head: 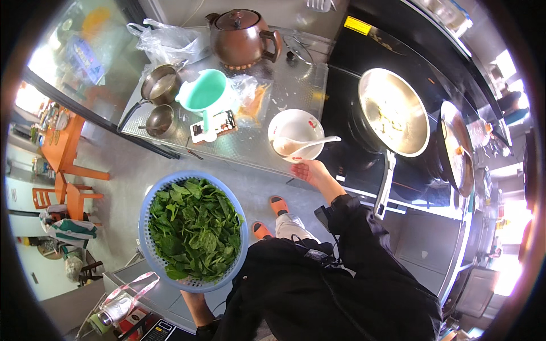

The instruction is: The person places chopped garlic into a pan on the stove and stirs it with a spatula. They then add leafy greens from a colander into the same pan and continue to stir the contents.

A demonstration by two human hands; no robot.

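Observation:
A blue plastic colander (pixel 145 238) full of leafy greens (pixel 196 228) is held up by my left hand, whose fingers are hidden beneath it; only the wrist and forearm (pixel 194 300) show plainly. My right hand (pixel 310 172) is at the near rim of a white bowl (pixel 315 147) with red decoration, palm partly up and fingers extended; whether it grips the rim cannot be told. A white spoon (pixel 324 140) rests in the bowl. To the right, a steel frying pan (pixel 411 111) with bits of food (pixel 390 121) sits on the black stove (pixel 341 102).
On the metal counter (pixel 294 85) stand a brown clay pot (pixel 239 40), a mint-green plastic container (pixel 209 93), a small saucepan (pixel 160 87), a metal bowl (pixel 162 121), a phone (pixel 226 121) and plastic bags (pixel 175 42). A second pan (pixel 458 149) is farther right.

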